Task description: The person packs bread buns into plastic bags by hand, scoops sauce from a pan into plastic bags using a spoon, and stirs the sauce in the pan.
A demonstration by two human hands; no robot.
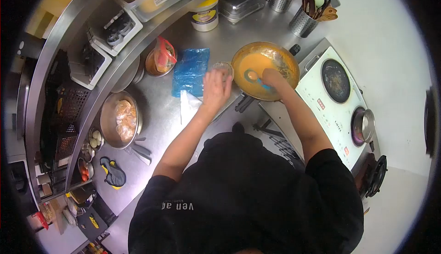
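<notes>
A wide pan [291, 63] of orange sauce [257, 62] sits at the counter's right side, against the white stove. My right hand [273, 77] is over the pan, closed on a small blue ladle [263, 85]. The ladle's round bowl lies in the sauce. Just left of the pan, my left hand [217, 87] has its fingers curled at a clear round tub [222, 67], gripping its near side. What the tub contains is hard to make out. Beside that hand lies a blue plastic bag [190, 68] with a white cloth or paper [188, 107] below it.
The white stove [317, 98] carries a flat pan [335, 80] and a small pot [366, 124]. To the left stand a steel bowl of bagged food [107, 124], knives [139, 152] and a pot with a red bag [164, 56]. A utensil holder [303, 23] and white-yellow bucket [205, 19] are behind.
</notes>
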